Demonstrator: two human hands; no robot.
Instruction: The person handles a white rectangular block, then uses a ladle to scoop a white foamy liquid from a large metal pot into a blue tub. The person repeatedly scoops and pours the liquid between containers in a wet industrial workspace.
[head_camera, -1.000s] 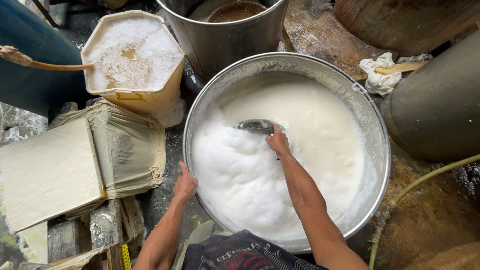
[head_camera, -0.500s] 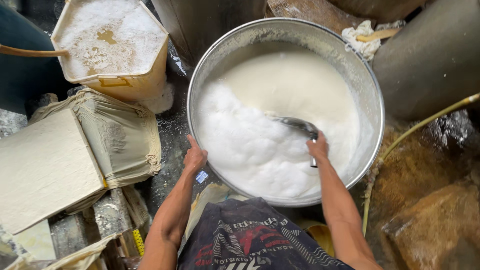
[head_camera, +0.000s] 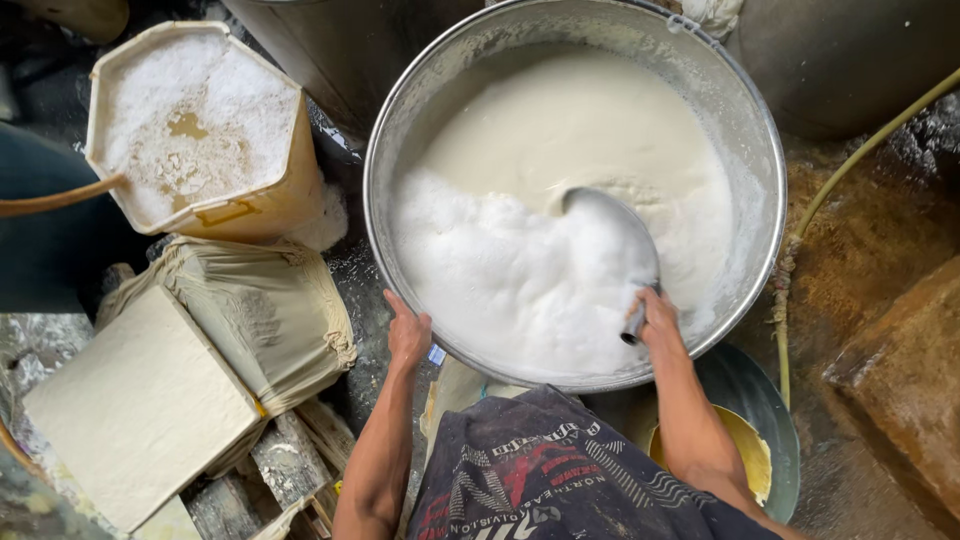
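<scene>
Head view: ladle (head_camera: 612, 222) swung from basin (head_camera: 400, 140) centre toward right of frame; foam (head_camera: 500, 280) now heaped lower left. Right hand (head_camera: 660, 325) clenched on the ladle handle; left hand (head_camera: 408, 335) flat on the rim, gripping nothing. Ladle stiff, likely slippery wet; hold the handle end. Yellow tub (head_camera: 255, 205) upper left, cloth-wrapped block (head_camera: 250, 310) left.

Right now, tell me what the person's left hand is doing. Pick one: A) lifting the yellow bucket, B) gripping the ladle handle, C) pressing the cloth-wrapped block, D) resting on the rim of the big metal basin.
D: the left hand lies on the near rim of the metal basin, while the right hand holds the ladle in the white foamy liquid.
</scene>
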